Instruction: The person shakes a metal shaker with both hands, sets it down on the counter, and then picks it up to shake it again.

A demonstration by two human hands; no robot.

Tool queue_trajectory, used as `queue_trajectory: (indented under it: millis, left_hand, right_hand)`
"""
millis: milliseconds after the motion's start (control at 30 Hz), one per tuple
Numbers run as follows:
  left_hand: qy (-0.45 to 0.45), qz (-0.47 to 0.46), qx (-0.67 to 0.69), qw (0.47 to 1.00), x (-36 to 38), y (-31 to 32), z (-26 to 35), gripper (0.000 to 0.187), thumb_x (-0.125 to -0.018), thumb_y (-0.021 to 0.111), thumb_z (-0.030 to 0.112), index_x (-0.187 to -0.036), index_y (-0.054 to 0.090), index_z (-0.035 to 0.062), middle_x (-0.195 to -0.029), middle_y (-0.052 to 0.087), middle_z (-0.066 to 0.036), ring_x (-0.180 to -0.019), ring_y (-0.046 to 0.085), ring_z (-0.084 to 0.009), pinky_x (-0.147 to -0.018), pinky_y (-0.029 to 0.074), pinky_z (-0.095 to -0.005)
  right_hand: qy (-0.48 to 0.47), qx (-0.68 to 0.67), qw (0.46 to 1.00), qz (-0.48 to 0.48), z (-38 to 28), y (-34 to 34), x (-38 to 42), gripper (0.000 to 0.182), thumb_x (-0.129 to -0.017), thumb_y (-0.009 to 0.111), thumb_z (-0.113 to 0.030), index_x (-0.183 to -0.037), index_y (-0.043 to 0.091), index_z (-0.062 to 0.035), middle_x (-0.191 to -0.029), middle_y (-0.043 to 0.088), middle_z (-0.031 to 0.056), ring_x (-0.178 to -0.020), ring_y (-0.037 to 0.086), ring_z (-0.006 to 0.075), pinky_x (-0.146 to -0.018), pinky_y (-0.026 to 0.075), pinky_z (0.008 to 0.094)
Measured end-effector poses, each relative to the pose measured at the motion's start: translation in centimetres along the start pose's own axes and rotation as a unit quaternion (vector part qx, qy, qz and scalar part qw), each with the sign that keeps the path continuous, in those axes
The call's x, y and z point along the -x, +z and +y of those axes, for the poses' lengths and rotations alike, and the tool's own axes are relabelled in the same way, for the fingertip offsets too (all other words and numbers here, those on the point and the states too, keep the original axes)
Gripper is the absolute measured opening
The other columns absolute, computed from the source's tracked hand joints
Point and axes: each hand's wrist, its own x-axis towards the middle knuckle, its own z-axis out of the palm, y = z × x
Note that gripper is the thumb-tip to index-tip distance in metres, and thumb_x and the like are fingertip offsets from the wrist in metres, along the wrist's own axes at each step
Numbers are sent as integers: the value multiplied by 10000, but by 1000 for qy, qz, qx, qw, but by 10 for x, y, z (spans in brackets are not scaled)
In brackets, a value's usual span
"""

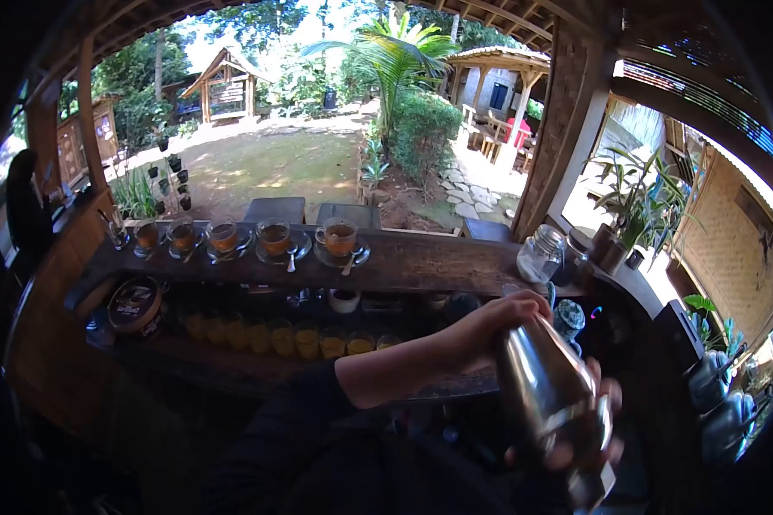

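Note:
A shiny metal cocktail shaker (pixel 545 378) is held at a tilt on the right, its upper end leaning left. My left hand (pixel 511 318) comes across from the left and is closed over that upper end. Lower down, my right hand (pixel 608 416) wraps around the shaker from the right side; its fingers are partly blurred and the palm is hidden. A small bright metal part (pixel 593 487) shows at the bottom end, smeared by motion. Just beyond my left hand stands a glass jar (pixel 541 254) with white contents.
Several glass cups of brown drink (pixel 339 239) stand on saucers along the wooden counter (pixel 429 262). Glasses of yellow-orange drink (pixel 307 343) line the shelf below, with a round brown tub (pixel 136 306) at left. Pots (pixel 721 421) and a potted plant (pixel 614 245) are at right.

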Motion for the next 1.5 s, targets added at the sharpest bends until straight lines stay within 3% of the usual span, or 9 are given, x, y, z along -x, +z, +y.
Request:
queue_trajectory:
  millis: [167, 267, 367, 533, 667, 900, 1133, 1333, 1500]
  left_hand:
    - [-28, 130, 156, 979, 26, -11, 16, 339, -825, 476, 359, -1011, 511, 77, -966, 571, -92, -892, 576, -206, -812, 449, -358]
    - [-178, 292, 259, 903, 58, -44, 1, 351, -826, 472, 358, -1046, 509, 88, -1026, 587, -90, -877, 616, -243, -818, 484, -387]
    - [-69, 124, 201, 969, 89, -17, 42, 357, -819, 492, 352, -1036, 489, 68, -962, 562, -92, -888, 579, -223, -797, 474, -388]
    - [54, 45, -23, 997, 119, -8, 86, 353, -827, 495, 364, -981, 508, 47, -932, 565, -93, -874, 574, -215, -797, 456, -360]
    - [-164, 254, 245, 921, 146, -53, 75, 374, -819, 466, 386, -1032, 510, 81, -965, 583, -95, -905, 596, -220, -809, 490, -374]
    - [84, -53, -108, 989, 185, 0, 137, 311, -843, 482, 346, -999, 498, 77, -964, 529, -80, -961, 487, -173, -835, 377, -304]
    - [-159, 326, 239, 901, 197, -58, 114, 370, -806, 489, 332, -1072, 490, 76, -955, 576, -77, -751, 609, -196, -681, 511, -306]
    - [29, -48, -65, 996, 208, 10, 159, 391, -816, 515, 365, -1036, 482, 44, -964, 508, -93, -909, 517, -178, -826, 402, -305]
    - [-152, 256, 161, 941, 166, -85, 95, 425, -817, 484, 382, -1051, 495, 27, -970, 575, -130, -892, 574, -203, -831, 438, -341]
  right_hand:
    - [48, 457, 876, -148, 29, -19, 74, 652, -724, 657, -225, -1278, 330, -120, -1262, 358, 108, -1093, 423, 158, -937, 371, 343]
    - [390, 97, 913, 72, 9, 70, -9, 747, -696, 628, -438, -1296, 311, -127, -1246, 381, 89, -1117, 402, 219, -946, 338, 460]
    - [173, 274, 921, -218, -46, 57, -49, 756, -749, 499, -555, -1272, 332, -36, -1170, 476, 111, -1004, 509, 217, -793, 454, 349]
    - [-55, -43, 994, -82, -72, 112, -53, 884, -695, 562, -650, -1355, 223, -170, -1335, 345, 92, -1173, 407, 303, -994, 322, 403]
    - [413, 52, 905, 81, -38, 160, -37, 968, -641, 766, -286, -1339, 125, -87, -1308, 313, 189, -1187, 362, 289, -991, 294, 391]
    - [233, 120, 965, 29, -73, 167, -36, 977, -667, 637, -548, -1333, 142, -34, -1333, 252, 172, -1205, 305, 300, -991, 274, 440]
    - [269, 207, 939, 52, -53, 202, -24, 691, -788, 565, -405, -1299, 248, -64, -1228, 414, 143, -1003, 521, 272, -877, 426, 459]
    - [145, 246, 958, -23, -80, 184, -53, 929, -703, 580, -607, -1314, 157, -50, -1253, 295, 178, -1117, 413, 324, -888, 414, 443]
    - [255, 39, 964, 60, -30, 174, 32, 892, -642, 745, -217, -1290, 135, -149, -1271, 311, 166, -1144, 382, 252, -946, 367, 383]
